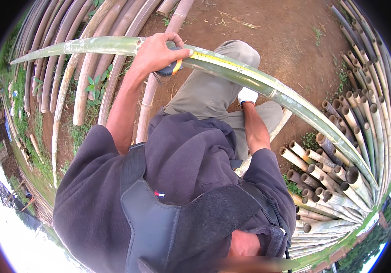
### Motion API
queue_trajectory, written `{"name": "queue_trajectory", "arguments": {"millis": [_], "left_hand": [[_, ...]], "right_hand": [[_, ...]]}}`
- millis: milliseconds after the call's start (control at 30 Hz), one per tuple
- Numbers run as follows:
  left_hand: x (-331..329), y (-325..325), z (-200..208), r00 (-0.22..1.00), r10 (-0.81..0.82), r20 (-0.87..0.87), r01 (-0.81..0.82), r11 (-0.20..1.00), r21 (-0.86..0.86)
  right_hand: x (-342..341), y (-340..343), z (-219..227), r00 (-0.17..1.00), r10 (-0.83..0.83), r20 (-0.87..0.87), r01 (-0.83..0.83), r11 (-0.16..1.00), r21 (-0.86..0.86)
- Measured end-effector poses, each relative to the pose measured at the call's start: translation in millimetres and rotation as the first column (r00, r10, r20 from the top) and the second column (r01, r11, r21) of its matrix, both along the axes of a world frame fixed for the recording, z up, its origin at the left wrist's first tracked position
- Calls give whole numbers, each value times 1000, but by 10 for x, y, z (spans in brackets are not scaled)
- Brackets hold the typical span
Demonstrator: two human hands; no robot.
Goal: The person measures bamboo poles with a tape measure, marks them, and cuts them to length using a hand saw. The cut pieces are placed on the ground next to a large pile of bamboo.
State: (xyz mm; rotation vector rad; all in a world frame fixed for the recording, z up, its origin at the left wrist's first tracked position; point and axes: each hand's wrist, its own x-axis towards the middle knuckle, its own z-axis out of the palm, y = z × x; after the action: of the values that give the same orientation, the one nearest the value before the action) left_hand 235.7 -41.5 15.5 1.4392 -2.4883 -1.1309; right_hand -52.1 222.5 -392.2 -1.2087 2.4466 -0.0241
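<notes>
While brown soil [291,41] spreads at one o'clock, my left hand [159,53] pinches the tape measure [170,69], green bamboo pole [245,83] stretching toward four; right hand's [248,95] fingers, I cannot tell.

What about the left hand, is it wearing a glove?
No, the left hand shows bare skin as it holds the tape measure against the green bamboo pole.

Bamboo pole [100,45] — smooth, glossy; trousers [200,93] — matt cloth.

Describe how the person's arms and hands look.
Dark purplish-grey sleeves end near the elbows, leaving the forearms bare. The left hand is ungloved; the right hand, partly hidden, appears to wear a white glove.
</notes>
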Motion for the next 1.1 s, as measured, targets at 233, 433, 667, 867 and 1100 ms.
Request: {"name": "queue_trajectory", "arguments": {"millis": [233,433,667,867,1100], "left_hand": [[308,-305,-47,999,27,41,-25,999,-43],[460,-359,-54,998,39,53,-36,998,-59],[306,-425,-41,1000,3,24,-2,999,-38],[473,-388,-120,998,19,68,-17,999,-36],[370,-454,-113,999,-18,51,22,996,-90]], "right_hand": [[96,69,213,995,-26,94,19,997,73],[242,-55,606,989,5,146,-23,992,126],[72,166,-604,885,393,-249,-421,904,-73],[277,-137,-156,913,376,160,-403,895,193],[284,16,-386,943,329,37,-316,928,-197]]}}
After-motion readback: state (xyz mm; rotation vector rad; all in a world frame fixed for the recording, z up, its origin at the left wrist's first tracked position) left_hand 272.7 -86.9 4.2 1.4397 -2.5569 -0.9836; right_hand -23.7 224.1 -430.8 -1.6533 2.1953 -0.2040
